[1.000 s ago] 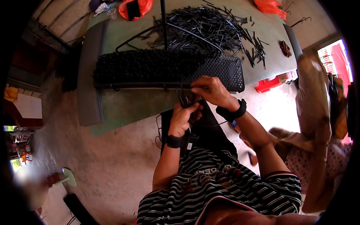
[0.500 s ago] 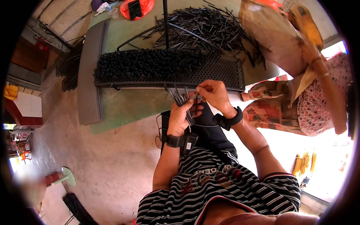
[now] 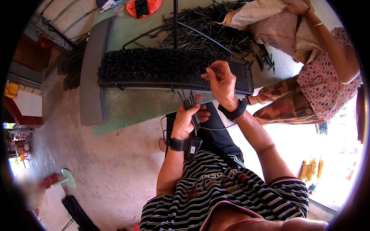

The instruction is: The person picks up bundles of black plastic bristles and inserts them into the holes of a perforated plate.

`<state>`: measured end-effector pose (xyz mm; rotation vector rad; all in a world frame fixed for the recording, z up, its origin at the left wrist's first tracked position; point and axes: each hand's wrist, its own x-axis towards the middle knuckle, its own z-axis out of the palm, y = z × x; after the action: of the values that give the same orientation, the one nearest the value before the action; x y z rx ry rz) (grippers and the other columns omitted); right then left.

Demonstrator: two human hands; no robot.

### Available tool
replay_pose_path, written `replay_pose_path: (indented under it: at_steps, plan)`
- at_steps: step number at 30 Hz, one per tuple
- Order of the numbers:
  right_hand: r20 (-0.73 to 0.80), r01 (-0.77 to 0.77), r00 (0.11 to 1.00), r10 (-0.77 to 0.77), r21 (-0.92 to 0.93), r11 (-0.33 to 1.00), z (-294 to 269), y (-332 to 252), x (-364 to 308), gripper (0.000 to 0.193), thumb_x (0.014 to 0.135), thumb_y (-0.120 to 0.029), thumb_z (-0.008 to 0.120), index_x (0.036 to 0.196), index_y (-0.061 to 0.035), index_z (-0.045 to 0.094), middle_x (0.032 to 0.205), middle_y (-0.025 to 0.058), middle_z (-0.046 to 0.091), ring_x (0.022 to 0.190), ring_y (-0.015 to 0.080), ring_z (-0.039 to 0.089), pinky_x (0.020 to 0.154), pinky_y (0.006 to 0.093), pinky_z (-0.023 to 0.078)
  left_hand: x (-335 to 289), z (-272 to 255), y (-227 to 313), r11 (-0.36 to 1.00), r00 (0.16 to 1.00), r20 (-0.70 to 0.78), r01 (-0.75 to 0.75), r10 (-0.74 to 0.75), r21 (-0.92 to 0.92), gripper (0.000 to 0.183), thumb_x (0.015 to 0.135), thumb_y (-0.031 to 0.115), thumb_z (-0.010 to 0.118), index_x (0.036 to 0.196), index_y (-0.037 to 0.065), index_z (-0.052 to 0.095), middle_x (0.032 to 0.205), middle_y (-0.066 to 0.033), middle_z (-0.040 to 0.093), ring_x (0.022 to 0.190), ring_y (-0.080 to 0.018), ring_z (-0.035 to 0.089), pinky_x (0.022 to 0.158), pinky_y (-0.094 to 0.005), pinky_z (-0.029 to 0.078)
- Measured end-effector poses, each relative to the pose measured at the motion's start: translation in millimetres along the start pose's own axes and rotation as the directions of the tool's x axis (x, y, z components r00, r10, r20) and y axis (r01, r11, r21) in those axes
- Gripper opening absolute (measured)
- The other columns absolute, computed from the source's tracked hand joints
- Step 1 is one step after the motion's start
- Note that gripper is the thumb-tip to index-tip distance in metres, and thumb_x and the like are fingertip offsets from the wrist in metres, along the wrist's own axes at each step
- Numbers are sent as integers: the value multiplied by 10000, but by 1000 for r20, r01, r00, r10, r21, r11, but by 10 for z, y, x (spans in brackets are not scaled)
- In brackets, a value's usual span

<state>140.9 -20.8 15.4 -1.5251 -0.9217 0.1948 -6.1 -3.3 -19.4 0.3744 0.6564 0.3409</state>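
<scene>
My left hand (image 3: pixel 183 122) is closed around a bundle of thin dark strips (image 3: pixel 189 101), whose ends fan out over the near table edge. A long black perforated board (image 3: pixel 243 79) lies in front of me. Upright black strips (image 3: pixel 150 64) crowd its left and middle holes like bristles; bare holes show toward the right end. Over that right part is my right hand (image 3: pixel 223 85), with thumb and fingers pinched together at the border of the bristles. Whatever the pinch holds is too small to make out.
A heap of loose black strips (image 3: pixel 204 32) lies behind the board. Black metal bars (image 3: pixel 175 29) rise there. Grey perforated panels (image 3: pixel 94 73) are stacked at left on the greenish table (image 3: pixel 133 111). At right, another person (image 3: pixel 314 92) handles a large tan sack (image 3: pixel 275 36) over the table.
My right hand has moved from the bundle up and right to the board. My left hand keeps the bundle in about the same place. The other person's sack has shifted over the heap.
</scene>
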Motion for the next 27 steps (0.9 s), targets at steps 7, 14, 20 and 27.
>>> replay_pose_path:
  at_steps: [7, 14, 20, 27]
  plan:
    - [99, 101, 991, -88, -133, 986, 43, 49, 21, 122, 864, 16, 540, 969, 8, 478, 799, 75, 590, 734, 151, 661, 575, 228, 520, 153, -249, -57, 998, 997, 70, -31, 26, 60, 294, 848, 94, 595, 1134, 32, 561, 808, -109, 621, 571, -187, 582, 498, -297, 488]
    - [154, 140, 982, -112, -190, 972, 48, 96, 59, 111, 839, 20, 566, 942, 11, 525, 792, 105, 600, 677, 182, 668, 523, 238, 491, 46, -50, 40, 999, 1000, 19, -18, 19, -34, 336, 842, 80, 596, 1170, 45, 537, 826, -111, 625, 605, -189, 599, 516, -303, 496]
    - [485, 527, 826, -287, -482, 700, 12, 155, 179, 75, 782, -85, 617, 835, -34, 604, 748, 159, 588, 567, 341, 568, 492, 392, 460, 144, -160, 2, 997, 998, 41, -48, 45, 64, 368, 799, 58, 652, 1154, 54, 555, 810, -104, 633, 553, -158, 580, 463, -271, 466]
    - [459, 5, 860, 224, -446, 895, -155, -217, 62, 173, 768, -194, 670, 798, -25, 650, 729, 128, 646, 558, 236, 628, 509, 293, 473, 119, -44, 19, 972, 990, -23, -130, 137, 196, 358, 765, 29, 670, 1110, 21, 576, 749, -94, 638, 520, -136, 563, 429, -241, 439]
